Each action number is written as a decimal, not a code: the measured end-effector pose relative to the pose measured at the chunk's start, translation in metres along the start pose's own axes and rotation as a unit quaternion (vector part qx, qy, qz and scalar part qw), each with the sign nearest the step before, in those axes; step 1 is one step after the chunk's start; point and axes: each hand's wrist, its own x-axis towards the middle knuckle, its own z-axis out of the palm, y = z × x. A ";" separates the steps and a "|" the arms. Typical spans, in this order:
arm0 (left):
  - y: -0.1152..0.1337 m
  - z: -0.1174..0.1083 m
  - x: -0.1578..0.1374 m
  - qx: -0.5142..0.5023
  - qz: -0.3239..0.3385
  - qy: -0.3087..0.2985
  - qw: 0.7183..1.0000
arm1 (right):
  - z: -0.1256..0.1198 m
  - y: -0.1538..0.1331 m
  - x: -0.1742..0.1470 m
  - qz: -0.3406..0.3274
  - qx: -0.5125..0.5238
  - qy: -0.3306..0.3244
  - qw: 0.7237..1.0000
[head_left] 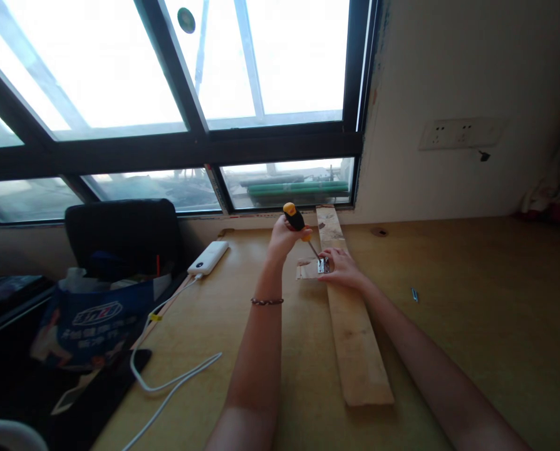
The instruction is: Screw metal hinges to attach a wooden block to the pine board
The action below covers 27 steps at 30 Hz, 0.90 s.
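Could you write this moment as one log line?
left hand: holds screwdriver | right hand: touches hinge | screwdriver tip: at hinge | plank: on table

No text is legible to you here. On your left, the blue shopping bag (134, 316) bears a white outlined logo (98, 314) above white Chinese characters (93, 335), all too blurred for you to read.

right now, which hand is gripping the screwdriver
The left hand, with the dark bracelet on its wrist, grips the screwdriver; the bare-wristed right hand is at the small metal piece instead.
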 end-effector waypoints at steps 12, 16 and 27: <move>0.026 -0.017 -0.018 -0.060 -0.043 -0.158 0.985 | 0.002 0.003 0.000 -0.009 0.003 0.009 1.000; 0.035 -0.022 -0.021 -0.044 -0.024 -0.143 0.988 | 0.002 0.000 -0.002 -0.017 -0.003 0.017 1.000; 0.040 -0.024 -0.022 -0.062 -0.014 -0.057 0.996 | 0.004 -0.005 -0.004 -0.013 -0.037 0.008 0.999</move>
